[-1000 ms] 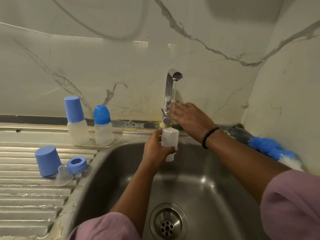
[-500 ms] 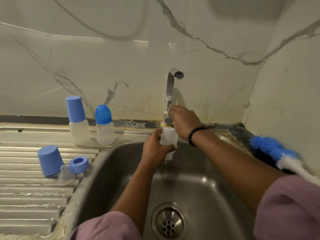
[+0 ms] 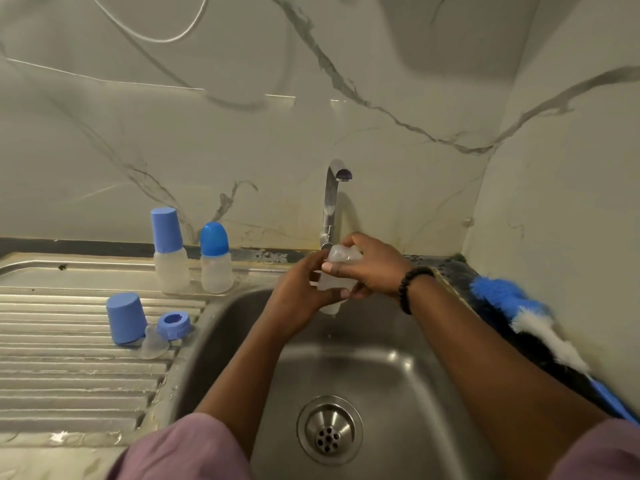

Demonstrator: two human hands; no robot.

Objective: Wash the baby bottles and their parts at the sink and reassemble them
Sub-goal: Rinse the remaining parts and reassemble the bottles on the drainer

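Observation:
Over the steel sink [image 3: 398,375], both my hands hold a clear, uncapped baby bottle [image 3: 330,284]. My left hand [image 3: 299,289] grips its lower body. My right hand [image 3: 370,265] curls around its upper end, just below the tap [image 3: 332,199]. No water runs from the spout. On the drainboard [image 3: 69,375] stand two assembled bottles, one with a tall blue cap [image 3: 169,251], one with a rounded blue cap [image 3: 215,258]. Nearer lie a loose blue cap [image 3: 125,318], a blue screw ring [image 3: 173,325] and a clear teat [image 3: 154,346].
A blue and white bottle brush [image 3: 519,313] lies on the dark counter right of the sink. The drain [image 3: 329,429] sits at the basin's bottom. Marble wall closes in behind and at the right.
The water stream has stopped. My right hand left the tap handle and came down onto the top of the bottle, which my left hand kept holding.

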